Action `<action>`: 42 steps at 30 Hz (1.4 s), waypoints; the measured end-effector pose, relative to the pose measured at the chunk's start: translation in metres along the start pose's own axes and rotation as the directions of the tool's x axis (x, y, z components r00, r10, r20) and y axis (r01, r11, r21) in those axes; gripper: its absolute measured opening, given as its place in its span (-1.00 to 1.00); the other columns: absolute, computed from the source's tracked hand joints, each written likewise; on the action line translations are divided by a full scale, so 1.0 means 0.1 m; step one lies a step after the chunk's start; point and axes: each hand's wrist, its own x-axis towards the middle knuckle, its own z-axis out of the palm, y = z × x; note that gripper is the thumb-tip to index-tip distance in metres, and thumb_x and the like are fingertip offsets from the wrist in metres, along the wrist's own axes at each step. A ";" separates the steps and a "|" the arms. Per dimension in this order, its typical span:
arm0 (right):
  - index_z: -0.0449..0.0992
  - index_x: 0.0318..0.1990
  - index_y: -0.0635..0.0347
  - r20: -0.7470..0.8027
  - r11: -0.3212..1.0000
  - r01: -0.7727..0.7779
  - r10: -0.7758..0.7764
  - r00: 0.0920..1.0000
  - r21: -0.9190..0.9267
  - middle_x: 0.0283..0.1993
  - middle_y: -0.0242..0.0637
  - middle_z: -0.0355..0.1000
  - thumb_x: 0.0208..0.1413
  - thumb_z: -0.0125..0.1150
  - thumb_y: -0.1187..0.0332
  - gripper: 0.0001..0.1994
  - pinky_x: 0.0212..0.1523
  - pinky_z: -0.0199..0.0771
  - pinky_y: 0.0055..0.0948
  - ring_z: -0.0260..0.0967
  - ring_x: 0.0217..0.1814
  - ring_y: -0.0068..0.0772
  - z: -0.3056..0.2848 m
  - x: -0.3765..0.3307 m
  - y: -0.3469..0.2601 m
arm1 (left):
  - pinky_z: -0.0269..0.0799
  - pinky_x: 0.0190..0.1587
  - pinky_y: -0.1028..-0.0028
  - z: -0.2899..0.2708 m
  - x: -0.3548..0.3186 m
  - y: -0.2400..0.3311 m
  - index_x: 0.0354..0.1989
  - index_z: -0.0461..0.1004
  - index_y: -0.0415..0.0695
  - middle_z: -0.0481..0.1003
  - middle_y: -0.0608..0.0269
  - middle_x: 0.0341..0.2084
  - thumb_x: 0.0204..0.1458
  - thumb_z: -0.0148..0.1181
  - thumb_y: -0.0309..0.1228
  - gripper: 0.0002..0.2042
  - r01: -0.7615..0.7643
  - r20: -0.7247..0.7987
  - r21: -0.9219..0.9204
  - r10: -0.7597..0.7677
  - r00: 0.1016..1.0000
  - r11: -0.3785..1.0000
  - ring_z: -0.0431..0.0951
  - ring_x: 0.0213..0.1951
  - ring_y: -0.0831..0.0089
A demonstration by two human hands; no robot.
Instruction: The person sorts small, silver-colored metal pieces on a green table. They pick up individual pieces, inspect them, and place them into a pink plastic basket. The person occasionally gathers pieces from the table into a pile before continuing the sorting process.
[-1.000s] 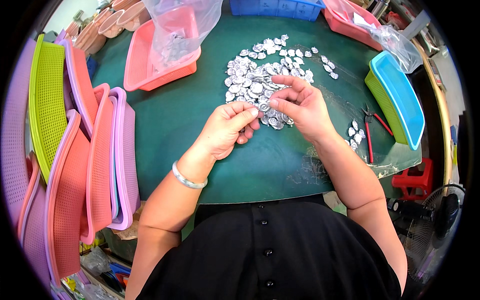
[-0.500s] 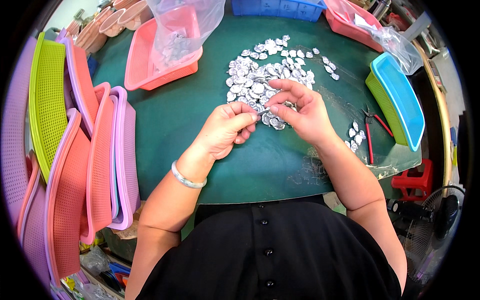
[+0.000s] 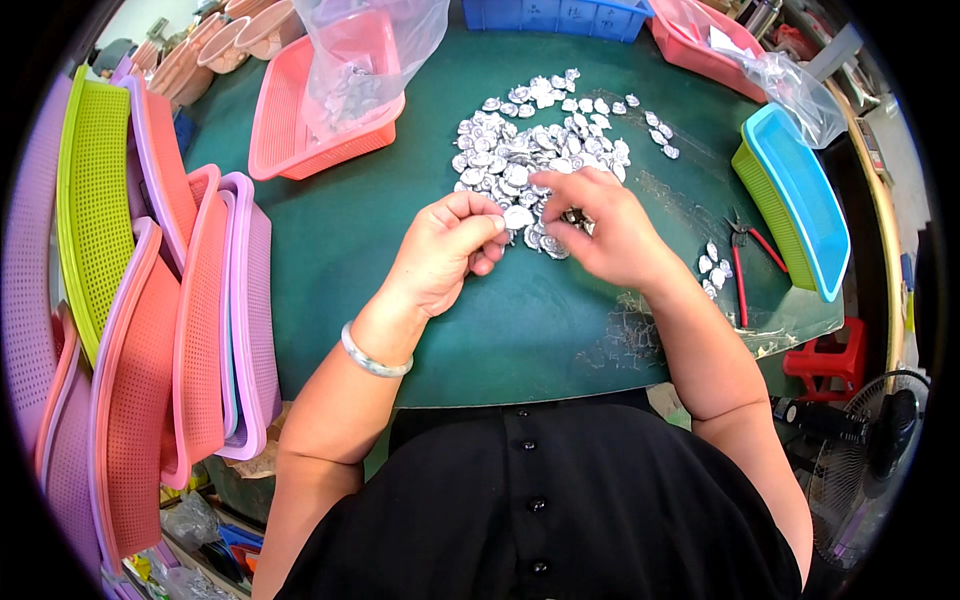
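I see pliers (image 3: 740, 280) frame right; silver pile (image 3: 500, 150) upper centre, part-blocked by right hand (image 3: 608, 225), loosely spread; left hand (image 3: 440, 248) pinches silver piece (image 3: 517, 218).

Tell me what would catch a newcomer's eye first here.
Most likely the heap of small silvery pieces in the upper middle of the green tabletop, with the left hand holding up one pale disc at its near edge and the right hand over its right side. Next, perhaps, the bright purple, green and coral baskets crowding the left side, and the blue-and-green basket at the table's right.
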 end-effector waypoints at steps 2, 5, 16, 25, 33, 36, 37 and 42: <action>0.38 0.00 0.11 0.094 0.988 0.069 -0.056 0.994 -0.139 -0.35 -0.35 0.43 -0.23 0.24 0.51 -0.50 -0.13 0.23 -0.25 0.26 -0.23 -0.23 0.02 0.01 -0.05 | 0.43 -0.47 0.59 0.00 0.01 0.02 -0.35 0.37 -0.19 0.47 0.20 -0.46 0.02 0.01 -0.51 -0.95 -0.005 -0.014 -0.088 0.003 1.000 0.996 0.48 -0.46 0.51; 0.39 0.00 0.10 0.057 0.965 0.113 -0.102 0.993 -0.237 -0.34 -0.40 0.44 -0.23 0.22 0.48 -0.51 -0.08 0.19 -0.28 0.23 -0.16 -0.25 0.05 0.00 -0.10 | 0.57 -0.22 0.32 -0.11 0.06 0.00 -0.31 0.32 -0.22 0.47 -0.08 -0.30 -0.01 -0.10 -0.54 -0.89 -0.001 0.051 -0.289 0.017 0.999 0.957 0.54 -0.27 0.15; 0.42 -0.04 0.12 0.088 0.955 0.122 -0.102 0.991 -0.271 -0.35 -0.36 0.46 -0.18 0.06 0.60 -0.57 -0.13 0.20 -0.31 0.23 -0.23 -0.26 0.04 0.02 -0.03 | 0.26 -0.56 0.68 0.04 0.00 0.02 -0.26 0.39 -0.18 0.41 0.31 -0.52 0.02 0.03 -0.48 -0.87 0.066 -0.035 0.005 -0.066 0.997 0.998 0.39 -0.51 0.60; 0.31 0.08 0.22 0.074 0.864 -0.156 0.137 0.988 0.479 -0.40 -0.42 0.36 -0.08 0.06 0.69 -0.52 -0.26 0.29 -0.57 0.25 -0.33 -0.63 0.11 -0.01 -0.05 | 0.17 -0.61 0.75 0.14 -0.03 -0.03 -0.30 0.44 -0.15 0.41 0.41 -0.58 0.05 0.11 -0.40 -0.88 0.045 -0.025 0.256 -0.040 0.999 0.966 0.32 -0.60 0.73; 0.23 0.12 0.30 0.110 0.601 -0.292 0.321 0.941 0.744 -0.36 -0.35 0.40 0.05 0.00 0.63 -0.58 -0.25 0.37 -0.60 0.34 -0.34 -0.61 0.10 0.02 -0.08 | 0.14 -0.66 0.74 0.11 -0.02 -0.04 -0.43 0.45 -0.12 0.41 0.41 -0.64 0.07 0.10 -0.36 -0.88 0.051 -0.060 0.218 -0.039 0.997 0.975 0.31 -0.65 0.72; 0.23 0.13 0.29 0.200 0.589 -0.374 0.339 0.919 0.716 -0.34 -0.36 0.41 0.09 0.00 0.57 -0.60 -0.30 0.32 -0.66 0.32 -0.32 -0.65 0.05 0.01 -0.06 | 0.13 -0.67 0.74 0.10 -0.02 -0.02 -0.44 0.44 -0.12 0.41 0.39 -0.65 0.08 0.09 -0.36 -0.88 0.041 -0.075 0.175 -0.028 0.997 0.984 0.30 -0.66 0.71; 0.22 0.13 0.29 0.214 0.592 -0.390 0.346 0.913 0.705 -0.35 -0.37 0.41 0.09 0.01 0.57 -0.59 -0.32 0.32 -0.66 0.32 -0.33 -0.66 0.04 0.01 -0.08 | 0.12 -0.68 0.74 0.10 -0.02 -0.02 -0.44 0.44 -0.12 0.41 0.39 -0.65 0.08 0.09 -0.36 -0.88 0.036 -0.081 0.169 -0.022 0.996 0.985 0.30 -0.66 0.71; 0.21 0.14 0.28 0.226 0.583 -0.397 0.346 0.911 0.709 -0.38 -0.40 0.39 0.07 0.03 0.56 -0.57 -0.35 0.32 -0.66 0.31 -0.36 -0.68 0.07 0.00 -0.11 | 0.15 -0.67 0.74 0.10 -0.02 -0.04 -0.43 0.44 -0.13 0.43 0.37 -0.63 0.08 0.08 -0.38 -0.89 0.017 -0.077 0.155 -0.005 0.997 0.988 0.31 -0.66 0.71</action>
